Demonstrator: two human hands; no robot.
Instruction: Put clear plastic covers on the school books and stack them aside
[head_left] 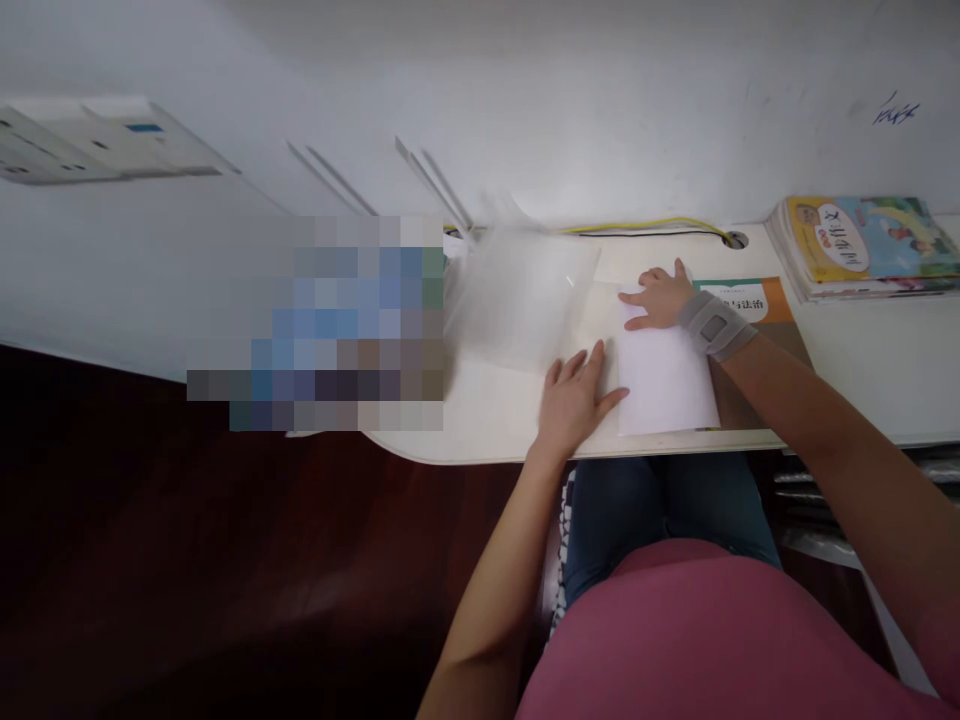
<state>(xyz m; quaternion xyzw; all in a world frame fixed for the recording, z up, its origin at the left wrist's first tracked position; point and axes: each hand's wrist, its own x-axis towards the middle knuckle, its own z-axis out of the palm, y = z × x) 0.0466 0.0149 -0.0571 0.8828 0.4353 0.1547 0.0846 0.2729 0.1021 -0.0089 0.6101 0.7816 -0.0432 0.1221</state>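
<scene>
My right hand (660, 300) lies with fingers spread on the upper part of a white sheet (664, 380). That sheet covers the left part of a textbook (765, 350) with a teal, orange and brown cover. A grey band circles my right wrist. Just left of the sheet, my left hand (574, 405) has its fingers stretched out over the desk edge area, with its thumb reaching toward the sheet. Beyond it, a clear plastic sheet (517, 295), blurred, extends to the left. Whether my left fingers touch the plastic, I cannot tell.
A stack of books (862, 245) stands at the back right of the white desk (862, 360). Yellow and black cables (645, 228) run along the wall into a round hole (736, 240). A pixelated patch hides the desk's left end. Dark flooring (300, 560) lies below.
</scene>
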